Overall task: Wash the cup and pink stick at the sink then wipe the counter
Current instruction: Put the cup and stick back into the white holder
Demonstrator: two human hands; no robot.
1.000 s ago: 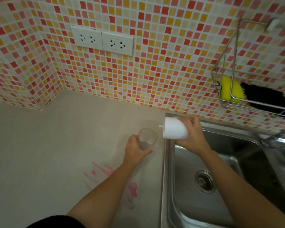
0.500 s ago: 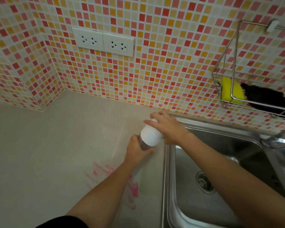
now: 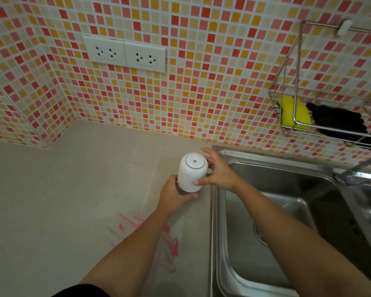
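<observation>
A white dome-shaped cup top (image 3: 192, 172) stands upright on the beige counter (image 3: 73, 200), just left of the sink's rim. It sits over the clear cup, which it hides almost entirely. My left hand (image 3: 174, 196) is wrapped around the bottom of this stack, on the clear cup. On the top's right side, my right hand (image 3: 220, 174) grips it with thumb and fingers. Pink smears (image 3: 169, 243) mark the counter below my left forearm. No pink stick is in sight.
The steel sink (image 3: 266, 189) lies to the right, with its faucet (image 3: 362, 166) at the far right. A wire rack (image 3: 287, 125) on the tiled wall holds a yellow sponge (image 3: 296, 113) and a black cloth (image 3: 341, 123). Wall sockets (image 3: 124, 53) sit above the counter.
My right hand has swung the white top from over the sink's edge leftwards and set it upright over the clear cup, which my left hand kept in place.
</observation>
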